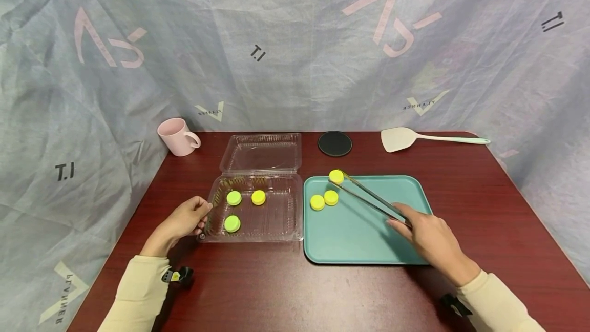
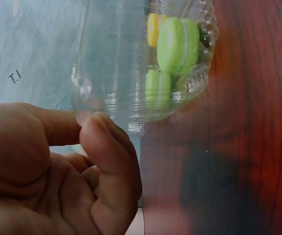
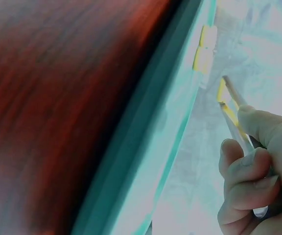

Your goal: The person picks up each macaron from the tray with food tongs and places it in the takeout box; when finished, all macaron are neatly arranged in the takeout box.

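My right hand [image 1: 435, 240] grips metal tongs [image 1: 369, 200], whose tips hold a yellow macaron [image 1: 336, 177] over the far left part of the teal tray [image 1: 369, 255]. Two more yellow macarons [image 1: 317, 202] lie side by side on that tray. With thumb and index finger, my left hand [image 1: 186, 218] pinches the left rim of a clear plastic box [image 1: 276, 237]. Inside the box sit two green macarons [image 1: 232, 224] and one yellow macaron [image 1: 258, 197]. The left wrist view shows the thumb and finger on the clear rim, close to the green macaron [image 2: 177, 45].
Behind the box base lies its opened clear lid [image 1: 262, 152]. A pink mug [image 1: 177, 137] stands at the back left. Along the back edge are a black round coaster [image 1: 335, 143] and a white spatula [image 1: 398, 139]. A grey cloth [image 1: 295, 55] hangs behind the table.
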Demonstrator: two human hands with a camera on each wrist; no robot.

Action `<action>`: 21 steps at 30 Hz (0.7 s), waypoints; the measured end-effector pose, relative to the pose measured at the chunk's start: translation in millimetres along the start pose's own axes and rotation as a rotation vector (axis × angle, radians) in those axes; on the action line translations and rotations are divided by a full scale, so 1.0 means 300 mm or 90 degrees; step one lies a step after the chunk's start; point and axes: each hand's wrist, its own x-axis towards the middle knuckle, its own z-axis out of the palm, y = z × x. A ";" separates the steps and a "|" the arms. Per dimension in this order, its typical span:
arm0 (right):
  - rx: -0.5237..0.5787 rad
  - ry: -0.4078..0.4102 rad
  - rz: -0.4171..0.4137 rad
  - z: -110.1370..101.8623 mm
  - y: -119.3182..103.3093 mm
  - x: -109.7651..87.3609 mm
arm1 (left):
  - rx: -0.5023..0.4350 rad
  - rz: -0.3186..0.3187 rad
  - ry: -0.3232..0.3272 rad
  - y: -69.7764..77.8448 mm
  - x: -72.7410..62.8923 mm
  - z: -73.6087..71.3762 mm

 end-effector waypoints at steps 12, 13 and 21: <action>0.028 0.013 -0.052 0.006 -0.041 0.044 | 0.001 -0.002 0.000 -0.009 0.007 0.003; 0.030 0.012 -0.055 0.007 -0.047 0.048 | 0.002 -0.005 0.001 -0.010 0.007 0.002; 0.055 -0.002 -0.075 0.016 -0.094 0.081 | -0.003 0.005 0.002 -0.014 0.004 0.001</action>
